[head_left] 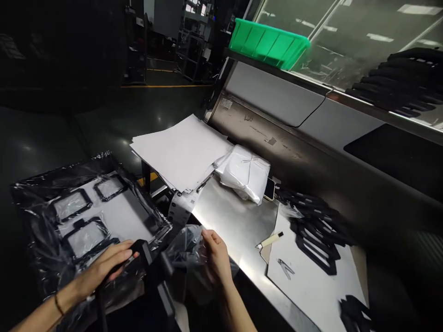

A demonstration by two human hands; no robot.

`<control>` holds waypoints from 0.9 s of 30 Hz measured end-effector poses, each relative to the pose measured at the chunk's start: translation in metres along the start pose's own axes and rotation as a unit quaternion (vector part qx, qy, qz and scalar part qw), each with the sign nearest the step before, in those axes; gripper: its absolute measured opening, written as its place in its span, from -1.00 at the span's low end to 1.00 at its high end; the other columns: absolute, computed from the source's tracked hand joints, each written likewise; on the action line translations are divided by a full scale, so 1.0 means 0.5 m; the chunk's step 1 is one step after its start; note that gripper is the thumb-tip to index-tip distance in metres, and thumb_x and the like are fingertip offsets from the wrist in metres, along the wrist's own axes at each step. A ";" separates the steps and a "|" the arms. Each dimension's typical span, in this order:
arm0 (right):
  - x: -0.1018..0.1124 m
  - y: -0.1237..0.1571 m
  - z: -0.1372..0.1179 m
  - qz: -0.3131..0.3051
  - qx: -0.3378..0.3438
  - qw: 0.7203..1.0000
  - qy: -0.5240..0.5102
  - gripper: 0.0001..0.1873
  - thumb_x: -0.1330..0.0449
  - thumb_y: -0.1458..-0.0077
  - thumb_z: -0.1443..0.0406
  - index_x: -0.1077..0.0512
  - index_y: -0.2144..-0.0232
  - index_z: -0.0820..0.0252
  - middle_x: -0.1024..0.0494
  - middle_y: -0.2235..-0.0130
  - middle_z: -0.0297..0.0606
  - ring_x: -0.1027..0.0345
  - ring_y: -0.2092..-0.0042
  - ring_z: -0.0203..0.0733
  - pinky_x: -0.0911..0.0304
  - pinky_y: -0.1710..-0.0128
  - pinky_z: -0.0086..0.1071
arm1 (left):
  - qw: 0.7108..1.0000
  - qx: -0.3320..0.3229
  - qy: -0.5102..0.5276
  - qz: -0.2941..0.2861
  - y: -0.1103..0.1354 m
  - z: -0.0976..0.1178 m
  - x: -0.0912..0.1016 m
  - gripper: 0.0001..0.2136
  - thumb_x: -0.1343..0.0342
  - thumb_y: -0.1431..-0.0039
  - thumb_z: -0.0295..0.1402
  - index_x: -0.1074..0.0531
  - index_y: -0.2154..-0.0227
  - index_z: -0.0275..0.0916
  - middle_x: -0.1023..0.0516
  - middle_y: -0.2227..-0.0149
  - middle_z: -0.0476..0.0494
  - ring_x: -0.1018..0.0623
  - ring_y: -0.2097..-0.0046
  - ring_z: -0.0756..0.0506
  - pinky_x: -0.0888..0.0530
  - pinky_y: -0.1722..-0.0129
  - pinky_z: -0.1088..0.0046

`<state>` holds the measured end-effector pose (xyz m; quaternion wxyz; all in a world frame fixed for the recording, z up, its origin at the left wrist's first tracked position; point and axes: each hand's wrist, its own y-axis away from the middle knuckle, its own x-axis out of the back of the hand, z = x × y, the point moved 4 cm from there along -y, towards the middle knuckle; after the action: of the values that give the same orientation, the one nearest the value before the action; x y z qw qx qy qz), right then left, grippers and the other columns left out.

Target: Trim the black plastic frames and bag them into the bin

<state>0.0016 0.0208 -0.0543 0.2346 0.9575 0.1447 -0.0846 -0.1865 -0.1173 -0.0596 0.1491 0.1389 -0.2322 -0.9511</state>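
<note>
My left hand (112,260) is closed on the edge of a black frame-shaped part (162,295), whose near portion is blurred and runs low in the view. Between thumb and fingers, my right hand (218,256) pinches the rim of a clear plastic bag (188,242). That bag hangs just right of the black part, off the front edge of the metal bench. Left of both hands is a box lined with black plastic (152,216). Inside it, a few bagged black frames (71,205) lie on a white sheet (121,216).
On the metal bench (221,207) are white paper sheets (183,147), a wrapped white bundle (247,173), a phone (269,189), a utility knife (270,240), small snips (285,268) and several black frames (316,246). A green bin (268,44) stands on the shelf above.
</note>
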 end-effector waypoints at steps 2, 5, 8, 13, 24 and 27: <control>-0.034 0.005 0.027 0.015 -0.004 0.999 0.032 -0.66 -0.19 0.18 0.09 -0.16 0.66 0.17 0.06 0.72 -0.56 0.26 0.67 -0.47 0.32 0.69 -0.49 | 0.998 -0.003 -0.049 -0.041 0.013 -0.002 0.011 -0.76 -0.12 0.06 -0.23 -0.48 0.30 -0.19 -0.40 0.20 -0.15 -0.24 0.63 0.12 -0.17 0.69 0.59; -0.073 0.017 0.054 0.001 -0.009 0.996 0.088 -0.67 -0.18 0.19 0.07 -0.26 0.66 0.20 0.04 0.74 -0.56 0.26 0.68 -0.48 0.32 0.69 -0.48 | 0.990 0.002 -0.091 -0.105 0.008 -0.018 -0.016 -0.53 -0.13 0.06 -0.30 -0.26 0.01 -0.07 -0.16 -0.09 -0.23 -0.30 0.62 0.14 -0.22 0.70 0.58; -0.091 0.048 0.060 -0.050 -0.018 0.987 0.151 -0.65 -0.17 0.18 0.06 -0.35 0.67 0.25 -0.01 0.75 -0.52 0.22 0.68 -0.48 0.30 0.68 -0.47 | 0.980 0.027 -0.095 -0.171 -0.004 -0.042 -0.050 -0.39 -0.13 0.06 -0.34 -0.08 -0.09 -0.08 -0.16 -0.10 -0.29 -0.30 0.68 0.18 -0.20 0.72 0.59; -0.062 0.130 0.041 -0.104 0.011 0.959 0.263 -0.67 -0.17 0.12 0.10 -0.46 0.62 0.28 -0.08 0.72 -0.47 0.15 0.63 -0.46 0.21 0.64 -0.48 | 0.948 0.096 -0.091 -0.290 0.005 -0.086 -0.085 -0.39 -0.09 0.04 -0.40 -0.04 -0.11 -0.28 -0.48 0.37 -0.15 -0.28 0.71 0.16 -0.15 0.74 0.65; 0.017 0.227 0.005 -0.201 0.149 0.868 0.430 -0.78 -0.08 -0.03 0.20 -0.52 0.42 0.11 -0.41 0.53 -0.35 -0.21 0.47 -0.36 -0.07 0.47 -0.51 | 0.893 0.145 -0.104 -0.413 0.045 -0.109 -0.205 -0.80 -0.06 0.03 -0.44 -0.37 0.28 -0.35 -0.38 0.64 0.06 -0.26 0.72 0.15 -0.19 0.74 0.66; 0.081 0.263 -0.016 -0.145 0.152 0.848 0.487 -0.80 -0.09 -0.02 0.23 -0.48 0.41 0.20 -0.44 0.50 -0.30 -0.23 0.48 -0.33 -0.08 0.47 -0.48 | 0.905 0.146 -0.115 -0.383 0.053 -0.108 -0.201 -0.87 -0.04 -0.02 -0.36 -0.30 0.39 -0.33 -0.41 0.64 0.05 -0.29 0.74 0.15 -0.15 0.75 0.66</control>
<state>0.0822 -0.0775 -0.0006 -0.0297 0.8677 0.3629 0.3383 -0.0705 -0.1263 -0.0733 -0.2757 0.1272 -0.3130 -0.8999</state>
